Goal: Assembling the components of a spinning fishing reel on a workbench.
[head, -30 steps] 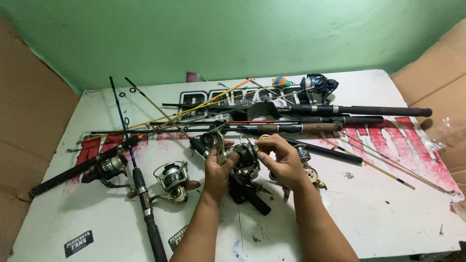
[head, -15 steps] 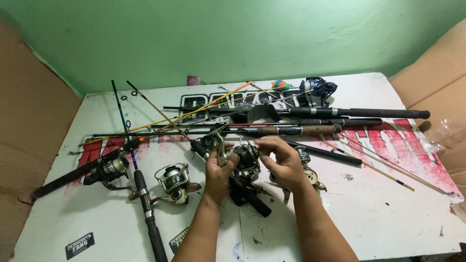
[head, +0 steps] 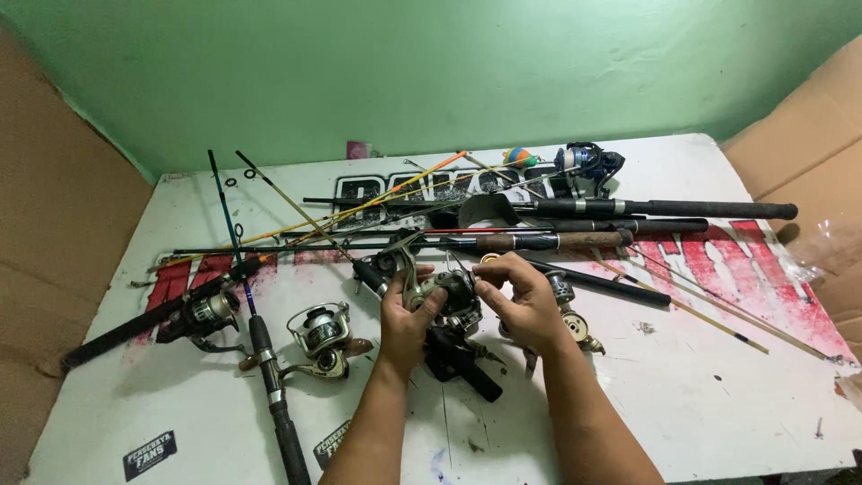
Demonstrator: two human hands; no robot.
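Both hands (head: 467,310) hold one of four reels (head: 449,296)

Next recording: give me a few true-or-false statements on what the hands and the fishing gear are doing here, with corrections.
1. Both hands grip one dark spinning reel. True.
2. The left hand rests flat on the table. False: it grips the reel.
3. A silver reel lies left of the hands. True.
4. The wall is blue. False: green.
5. The right hand holds a float. False: the float lies at the table's far edge.
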